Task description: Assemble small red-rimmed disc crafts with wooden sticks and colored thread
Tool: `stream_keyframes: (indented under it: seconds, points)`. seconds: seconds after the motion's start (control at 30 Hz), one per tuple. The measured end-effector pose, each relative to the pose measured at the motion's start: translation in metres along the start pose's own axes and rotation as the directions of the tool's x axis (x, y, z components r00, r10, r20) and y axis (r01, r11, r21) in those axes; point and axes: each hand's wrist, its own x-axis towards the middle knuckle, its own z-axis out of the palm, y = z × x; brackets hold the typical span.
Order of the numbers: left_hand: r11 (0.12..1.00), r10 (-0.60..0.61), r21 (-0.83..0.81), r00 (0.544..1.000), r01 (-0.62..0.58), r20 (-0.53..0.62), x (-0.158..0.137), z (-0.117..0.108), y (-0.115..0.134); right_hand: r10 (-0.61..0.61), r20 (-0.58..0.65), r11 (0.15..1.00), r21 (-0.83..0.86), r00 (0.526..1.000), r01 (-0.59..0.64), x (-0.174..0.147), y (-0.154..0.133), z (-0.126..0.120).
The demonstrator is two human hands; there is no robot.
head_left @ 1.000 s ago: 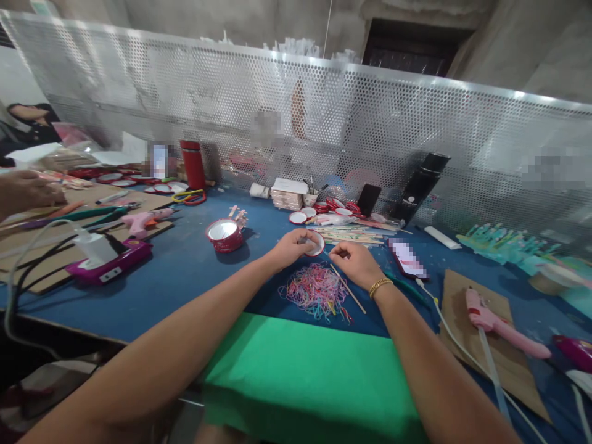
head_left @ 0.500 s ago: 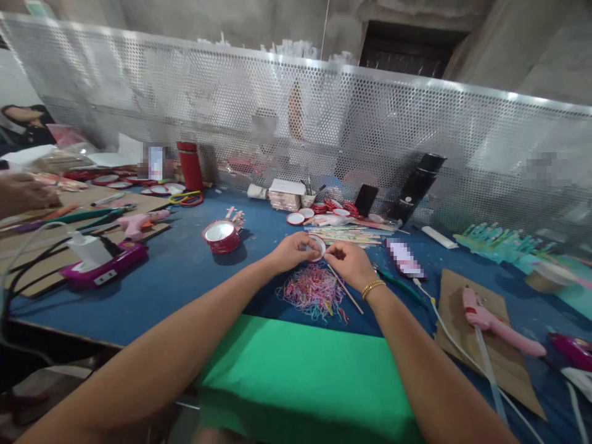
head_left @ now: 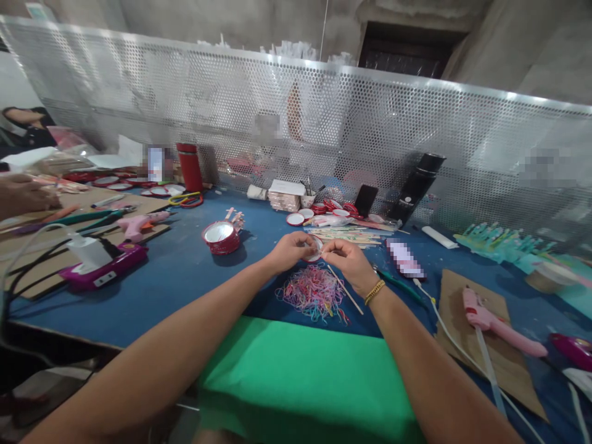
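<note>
My left hand (head_left: 291, 251) grips a small round white disc with a red rim (head_left: 318, 244) between thumb and fingers. At the disc's right edge, my right hand (head_left: 349, 262) is closed in a pinch; what sits between its fingertips is too small to make out. Just below both hands lies a tangled heap of pink, blue and yellow threads (head_left: 313, 293). A thin wooden stick (head_left: 348, 292) lies along the heap's right side, under my right hand. Behind my hands are several pale sticks (head_left: 346, 234) on the blue table (head_left: 180, 271).
Left stands a stack of red-rimmed discs (head_left: 221, 239). Green-handled pliers (head_left: 400, 287) and a phone (head_left: 405, 258) lie right, before a pink glue gun (head_left: 494, 324) on cardboard. A black bottle (head_left: 419, 188) leans against the perforated panel (head_left: 217, 105). A co-worker's hand (head_left: 25, 196) is far left.
My right hand has shifted slightly left, and its fingertips now overlap the disc's edge. My left hand keeps its hold on the disc, almost unmoved.
</note>
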Motion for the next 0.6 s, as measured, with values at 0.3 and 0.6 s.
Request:
stream_keyframes:
  seconds: [0.3,0.6]
  points:
    - [0.973,-0.083,-0.21,0.993,0.098,0.081,-0.003,-0.004,0.004,-0.145,0.163,0.956,0.278,0.976,0.096,-0.008,-0.017,0.011]
    - [0.962,-0.04,-0.262,0.992,0.071,0.12,-0.007,-0.005,0.014,-0.174,-0.069,0.947,-0.285,0.982,0.148,0.002,-0.002,-0.025]
